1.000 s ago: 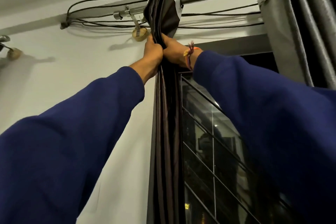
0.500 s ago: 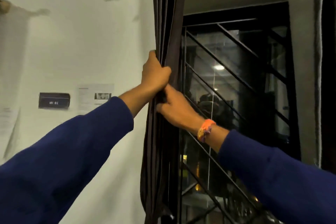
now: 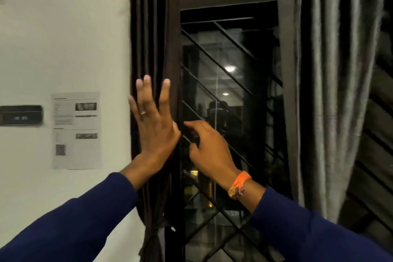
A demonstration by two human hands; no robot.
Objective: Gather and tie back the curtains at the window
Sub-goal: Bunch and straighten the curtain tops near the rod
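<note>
On the white wall at far left hangs a small dark rectangular plaque [image 3: 20, 115] with pale digits too blurred for me to read. Just right of it a white printed paper sheet [image 3: 76, 130] with small pictures and a code square is stuck to the wall. Next comes the dark brown pleated curtain [image 3: 151, 34], gathered into a narrow bunch along the left edge of the window and cinched low down by a dark tie [image 3: 153, 232]. My left hand [image 3: 154, 127] lies flat against this bunch, fingers straight and spread, the palm pressing the folds; a thin ring sits on one finger. My dark blue sleeve [image 3: 70, 225] covers that arm up to the wrist.

Just beside it, my right hand [image 3: 209, 151] hovers in front of the window's black metal grille [image 3: 231, 76] of diagonal bars, its fingers loosely curled and holding nothing; the forefinger reaches toward the curtain's right edge, but I cannot tell whether it touches the cloth. An orange woven wristband [image 3: 239, 184] circles that wrist. Behind the grille the dark glass reflects ceiling lights. At the window's right side hangs the grey shiny pleated curtain [image 3: 331, 91], loose and ungathered, well apart from both my hands.
</note>
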